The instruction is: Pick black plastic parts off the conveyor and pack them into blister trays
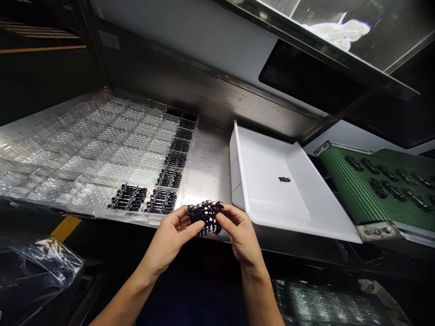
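Nearest, low in view: two bare forearms come up from the bottom edge. Left hand (171,233) and right hand (238,231) are close together, both pinched on one cluster of small black plastic parts (205,216), thumbs and fingertips gripping it from either side. The cluster is held in the air just in front of the near edge of the stainless steel table (209,158), not resting on it.

- Lower left, below the table edge: crumpled clear plastic bag (44,267).
- Lower right, below the table: a second clear ribbed tray (322,303), dim, contents cannot be made out.
- On the table, left of the hands: large clear plastic blister tray (84,149) with rows of compartments. Black parts fill two compartments in its front row (128,198) and the right-hand column running back (180,145); the others show clear.
- Right of that, apart from it by a strip of bare steel: white plastic bin (248,136), open and shallow, with one lone black part (284,179) lying on its floor.
- Far right: green ribbed conveyor belt (374,199) carrying scattered black parts (382,186), its end just beside the bin.
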### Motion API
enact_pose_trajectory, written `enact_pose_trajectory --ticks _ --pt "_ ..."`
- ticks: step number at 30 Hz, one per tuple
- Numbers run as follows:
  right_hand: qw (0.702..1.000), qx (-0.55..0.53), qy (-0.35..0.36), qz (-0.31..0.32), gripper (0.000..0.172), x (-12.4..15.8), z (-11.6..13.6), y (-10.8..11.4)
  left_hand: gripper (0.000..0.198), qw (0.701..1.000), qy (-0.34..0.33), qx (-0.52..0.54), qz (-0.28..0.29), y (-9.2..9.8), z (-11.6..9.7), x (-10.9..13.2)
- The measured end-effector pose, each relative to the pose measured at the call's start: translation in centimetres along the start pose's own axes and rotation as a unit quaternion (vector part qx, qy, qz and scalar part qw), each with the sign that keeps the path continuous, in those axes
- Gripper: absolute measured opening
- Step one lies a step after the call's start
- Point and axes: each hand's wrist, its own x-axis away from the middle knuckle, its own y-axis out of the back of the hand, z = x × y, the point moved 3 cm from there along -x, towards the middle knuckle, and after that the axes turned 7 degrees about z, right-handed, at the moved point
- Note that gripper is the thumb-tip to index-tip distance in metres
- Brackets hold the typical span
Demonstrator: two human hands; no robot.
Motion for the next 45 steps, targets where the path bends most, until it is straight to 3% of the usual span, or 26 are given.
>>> enact_pose_trajectory --ticks 4,10,13,19,25,30,35,45 --pt "0.993 0.111 0.033 -0.011 0.018 0.4 0.9 -0.9 0.026 0.999 -0.013 -0.020 -0.025 0.3 -0.1 0.0" --pt "0.970 0.221 0.093 0.029 0.026 0.5 2.2 -2.0 0.026 0.999 -0.021 -0.023 -0.024 0.7 -0.2 -0.1" --pt "0.969 0.227 0.086 0.040 0.026 0.4 2.4 -1.8 0.028 1.000 -0.011 -0.013 -0.017 0.9 -0.3 0.0" --pt "0.991 0.135 -0.001 0.025 0.019 0.3 1.9 -0.9 0.031 0.999 0.031 0.028 -0.001 1.0 -0.6 0.3" --pt "0.973 0.229 0.021 0.018 0.017 0.1 2.8 -0.9 0.031 0.995 0.054 0.075 -0.031 0.8 0.3 0.3" --pt "0.973 0.226 -0.010 0.050 0.019 -0.9 3.5 -0.8 0.031 0.981 0.066 0.182 -0.010 0.2 1.3 0.3" --pt "0.948 0.312 0.015 0.057 0.014 -1.6 4.9 -1.2 0.030 0.967 0.068 0.244 -0.014 0.0 1.9 -0.1" --pt "0.934 0.354 0.036 0.032 0.014 -1.9 6.7 -2.3 0.030 0.956 0.028 0.291 -0.014 0.0 2.0 -0.6"
